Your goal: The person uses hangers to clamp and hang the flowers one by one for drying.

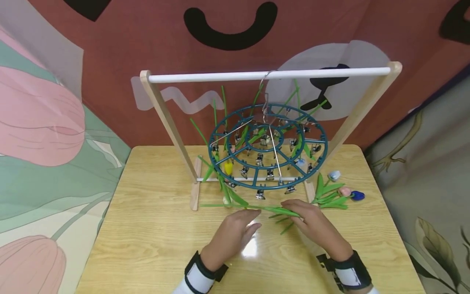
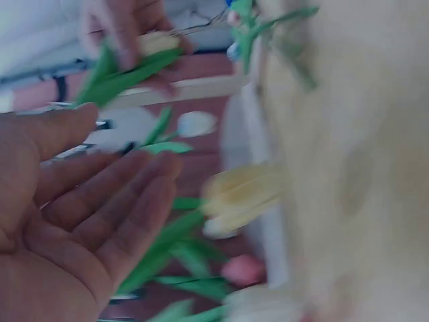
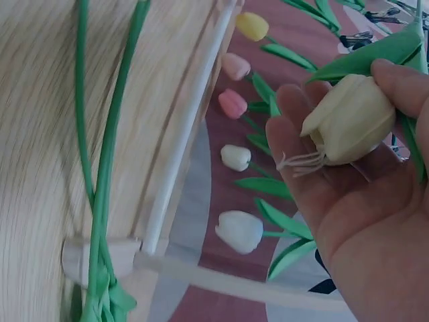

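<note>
My right hand (image 1: 317,224) holds a cream artificial tulip (image 3: 355,121) near its head, thumb against the green leaf at the flower's base. The tulip's thin stem (image 1: 216,205) reaches left, past my other hand. Palm showing and fingers extended, my left hand (image 2: 87,215) has nothing in its grasp; in the head view it is just below the stem. Beyond both hands hangs a round teal clip hanger (image 1: 254,179) with metal clips. Tulips hang head-down from it, among them a yellow tulip (image 1: 228,167) and a white tulip (image 3: 240,232).
A wooden stand with a white top bar (image 1: 220,76) carries the hanger. On the table (image 1: 147,228), to the right, lie loose tulips: dark blue (image 1: 358,195), pink (image 1: 344,191) and pale blue (image 1: 334,175). Their stems pass beneath my right hand.
</note>
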Motion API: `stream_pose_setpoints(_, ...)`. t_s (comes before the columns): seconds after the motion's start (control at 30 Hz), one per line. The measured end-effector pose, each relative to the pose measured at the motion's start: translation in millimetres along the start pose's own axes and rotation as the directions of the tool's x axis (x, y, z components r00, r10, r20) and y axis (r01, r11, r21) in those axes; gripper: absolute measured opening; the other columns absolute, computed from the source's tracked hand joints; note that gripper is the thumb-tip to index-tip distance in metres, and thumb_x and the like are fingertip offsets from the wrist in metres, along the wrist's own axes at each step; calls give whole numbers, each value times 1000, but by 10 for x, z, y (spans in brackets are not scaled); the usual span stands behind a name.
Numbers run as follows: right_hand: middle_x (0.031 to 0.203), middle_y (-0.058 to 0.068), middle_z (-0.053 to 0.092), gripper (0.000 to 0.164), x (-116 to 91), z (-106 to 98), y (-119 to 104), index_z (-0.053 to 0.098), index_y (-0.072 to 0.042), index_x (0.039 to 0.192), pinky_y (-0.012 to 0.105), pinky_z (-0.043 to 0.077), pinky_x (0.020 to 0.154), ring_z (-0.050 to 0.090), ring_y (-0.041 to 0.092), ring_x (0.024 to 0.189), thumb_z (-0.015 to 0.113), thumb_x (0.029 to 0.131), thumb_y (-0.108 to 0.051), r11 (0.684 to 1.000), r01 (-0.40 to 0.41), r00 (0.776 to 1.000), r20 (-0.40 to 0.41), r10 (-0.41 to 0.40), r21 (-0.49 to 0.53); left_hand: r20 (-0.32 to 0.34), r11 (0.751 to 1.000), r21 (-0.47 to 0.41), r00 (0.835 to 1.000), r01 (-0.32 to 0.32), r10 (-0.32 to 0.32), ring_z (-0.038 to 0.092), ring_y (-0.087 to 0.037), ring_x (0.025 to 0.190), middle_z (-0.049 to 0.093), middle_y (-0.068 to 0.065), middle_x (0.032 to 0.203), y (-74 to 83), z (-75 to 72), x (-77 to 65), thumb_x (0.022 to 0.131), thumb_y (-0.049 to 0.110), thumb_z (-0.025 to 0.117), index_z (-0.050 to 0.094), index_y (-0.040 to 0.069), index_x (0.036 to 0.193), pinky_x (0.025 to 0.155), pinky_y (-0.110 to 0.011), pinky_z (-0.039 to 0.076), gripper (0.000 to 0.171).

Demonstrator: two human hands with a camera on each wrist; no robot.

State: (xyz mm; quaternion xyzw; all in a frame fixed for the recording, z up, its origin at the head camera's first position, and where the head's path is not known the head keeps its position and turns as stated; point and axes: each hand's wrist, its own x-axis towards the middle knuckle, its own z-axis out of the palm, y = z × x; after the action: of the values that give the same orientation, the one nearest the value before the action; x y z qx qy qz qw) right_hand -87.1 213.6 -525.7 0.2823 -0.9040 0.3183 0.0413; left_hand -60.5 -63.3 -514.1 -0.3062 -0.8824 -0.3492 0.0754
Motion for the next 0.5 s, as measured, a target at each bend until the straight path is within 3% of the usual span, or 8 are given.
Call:
stream_pose_setpoints(0.07, 127, 6, 73, 27, 25, 27, -38, 74, -11, 122, 49, 62, 94, 69, 28, 118, 70, 96, -3, 999, -3, 1000, 17, 3, 34, 28, 976, -190, 995, 102, -99, 74, -21, 107, 70, -10, 134, -90, 108, 8, 100, 23, 69, 69, 5, 129, 92, -26, 62, 34)
stream_pose_setpoints(0.1, 127, 5, 73, 26, 35, 41, -57, 74, -12, 122, 48, 62, 94, 69, 27, 118, 69, 97, -5, 999, -8, 1000, 26, 7, 52, 29, 945, -295, 990, 140, -138, 74, -24, 108, 67, -11, 138, -127, 157, 14, 99, 23, 70, 67, 4, 132, 91, -26, 62, 37)
stream_pose_setpoints(0.17, 126, 2, 73, 25, 59, 68, -95, 74, -14, 122, 45, 63, 94, 70, 25, 117, 69, 98, -8, 996, -16, 999, 38, 12, 86, 13, 849, -499, 982, 171, -190, 73, -28, 110, 63, -12, 143, -173, 232, 29, 97, 20, 72, 66, 1, 133, 91, -26, 63, 40)
stream_pose_setpoints(0.23, 125, 1, 73, 25, 84, 100, -124, 74, -16, 122, 42, 63, 93, 70, 23, 116, 68, 99, -10, 994, -6, 999, 40, 2, 113, -22, 737, -660, 976, 148, -216, 72, -30, 115, 63, -16, 143, -184, 283, 46, 97, 14, 72, 65, -3, 132, 94, -29, 62, 40)
stream_pose_setpoints(0.3, 124, 0, 74, 24, 109, 126, -154, 74, -16, 123, 40, 63, 93, 71, 22, 114, 67, 100, -10, 991, 7, 999, 32, -11, 132, -43, 623, -771, 965, 131, -257, 70, -27, 118, 64, -18, 140, -169, 303, 66, 97, 11, 72, 65, -6, 131, 98, -32, 60, 39)
stream_pose_setpoints(0.33, 123, 0, 74, 24, 121, 136, -167, 74, -16, 122, 39, 64, 92, 71, 22, 113, 67, 100, -10, 990, 14, 1000, 26, -17, 138, -58, 584, -804, 961, 115, -269, 70, -26, 119, 65, -19, 139, -159, 310, 75, 97, 9, 71, 65, -6, 130, 99, -33, 59, 37)
stream_pose_setpoints(0.4, 123, 0, 74, 24, 146, 157, -188, 73, -16, 123, 37, 64, 91, 72, 19, 111, 66, 101, -11, 989, 22, 999, 26, -26, 148, -84, 532, -842, 953, 89, -292, 69, -23, 121, 67, -21, 135, -142, 321, 96, 97, 7, 70, 67, -7, 127, 101, -35, 58, 33)
stream_pose_setpoints(0.5, 123, 1, 74, 24, 188, 177, -214, 73, -15, 125, 36, 64, 90, 72, 19, 110, 65, 102, -13, 988, 32, 999, 39, -38, 151, -125, 506, -862, 947, 45, -297, 70, -24, 120, 70, -24, 128, -137, 335, 127, 98, 2, 68, 69, -10, 121, 102, -36, 58, 26)
